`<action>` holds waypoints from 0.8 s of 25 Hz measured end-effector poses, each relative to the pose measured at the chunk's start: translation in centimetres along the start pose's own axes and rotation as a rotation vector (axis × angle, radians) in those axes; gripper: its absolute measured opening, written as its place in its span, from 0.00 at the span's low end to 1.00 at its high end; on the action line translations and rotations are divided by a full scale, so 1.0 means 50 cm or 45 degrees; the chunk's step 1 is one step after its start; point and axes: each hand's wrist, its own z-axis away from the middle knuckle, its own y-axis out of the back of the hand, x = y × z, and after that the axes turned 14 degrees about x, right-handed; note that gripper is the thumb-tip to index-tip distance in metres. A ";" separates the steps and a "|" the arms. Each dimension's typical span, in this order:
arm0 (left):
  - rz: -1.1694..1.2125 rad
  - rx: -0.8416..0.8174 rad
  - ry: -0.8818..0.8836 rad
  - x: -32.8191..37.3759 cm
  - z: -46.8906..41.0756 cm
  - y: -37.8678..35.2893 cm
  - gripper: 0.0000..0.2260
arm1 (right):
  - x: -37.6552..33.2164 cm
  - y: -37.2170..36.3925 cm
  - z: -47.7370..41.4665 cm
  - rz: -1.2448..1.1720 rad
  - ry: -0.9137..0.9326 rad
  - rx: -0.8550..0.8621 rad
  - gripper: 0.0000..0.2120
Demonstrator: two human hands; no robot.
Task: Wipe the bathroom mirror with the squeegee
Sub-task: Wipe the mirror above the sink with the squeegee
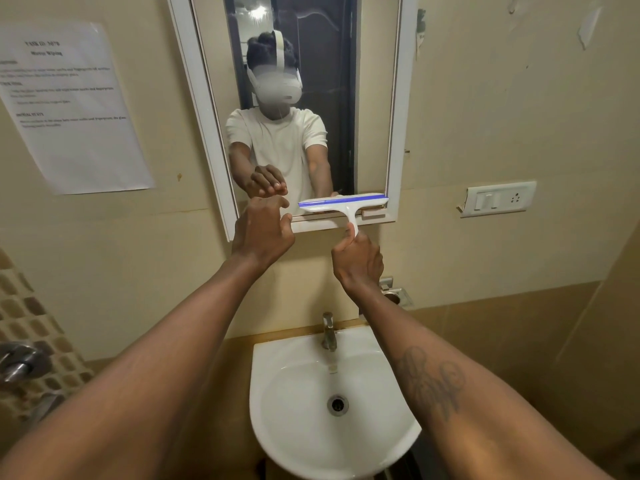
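Note:
The white-framed mirror (311, 46) hangs on the beige wall above the sink. A white squeegee (343, 202) with a blue blade lies level against the glass at the mirror's bottom right, just above the lower frame. My right hand (358, 261) grips its handle from below. My left hand (263, 230) is at the mirror's bottom left, fingertips against the glass and lower frame, fingers loosely spread, holding nothing. The mirror reflects a person in a white shirt wearing a headset.
A white sink (287, 393) with a metal tap (329, 332) sits directly below my arms. A printed sheet (69, 109) is stuck to the wall at left. A switch and socket plate (498, 200) is at right. Tiled wall and metal fitting (17, 362) lie far left.

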 end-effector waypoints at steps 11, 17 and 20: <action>0.023 -0.025 0.001 0.011 0.027 0.011 0.14 | -0.021 0.032 -0.005 0.142 -0.061 -0.055 0.21; 0.013 -0.015 -0.010 0.023 0.031 0.015 0.14 | -0.082 0.096 -0.057 0.189 -0.005 -0.261 0.14; 0.019 0.011 -0.040 0.034 0.025 0.016 0.14 | -0.099 0.116 -0.063 0.144 0.039 -0.300 0.09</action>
